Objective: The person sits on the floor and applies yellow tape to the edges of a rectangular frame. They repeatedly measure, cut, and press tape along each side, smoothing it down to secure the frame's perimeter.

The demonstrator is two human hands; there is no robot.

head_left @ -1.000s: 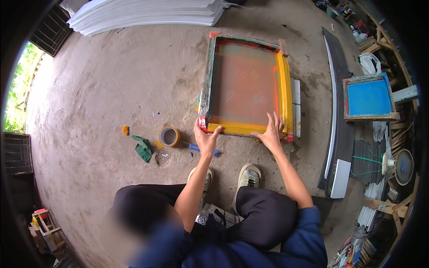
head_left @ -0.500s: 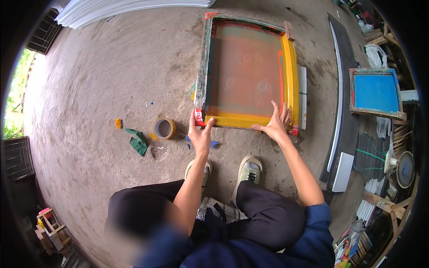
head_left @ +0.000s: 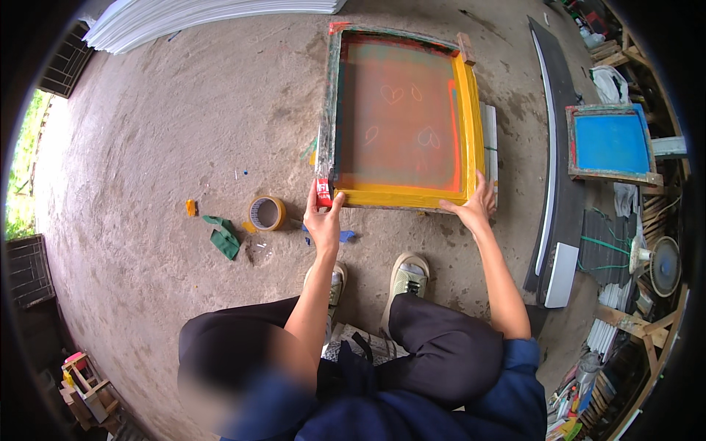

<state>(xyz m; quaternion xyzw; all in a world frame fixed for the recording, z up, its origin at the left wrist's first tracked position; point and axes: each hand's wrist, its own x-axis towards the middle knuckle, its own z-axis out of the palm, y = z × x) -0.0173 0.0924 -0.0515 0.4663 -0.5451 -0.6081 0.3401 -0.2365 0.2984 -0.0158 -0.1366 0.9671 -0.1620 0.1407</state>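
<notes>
A silkscreen frame (head_left: 401, 117) lies ahead of me, its reddish-brown mesh marked with pale heart and leaf outlines. Yellow tape runs along its near and right sides. My left hand (head_left: 322, 220) clasps the near left corner, where a red label is stuck, with the thumb on the near edge. At the near right corner, my right hand (head_left: 475, 211) has its thumb on the near edge and its fingers along the right side. The undersides of both grips are hidden. A stack of white sheets (head_left: 490, 147) shows partly from beneath the frame's right side.
Left of my left hand stand a roll of tan tape (head_left: 266, 214) and a crumpled green scrap (head_left: 223, 237). A smaller blue-mesh screen (head_left: 610, 144) and a fan (head_left: 665, 266) are at the right. White sheets (head_left: 198, 18) are piled at the far left.
My right hand has shifted outward from the near edge and closed around the frame's right corner. My left hand keeps its hold. The whole view has moved slightly.
</notes>
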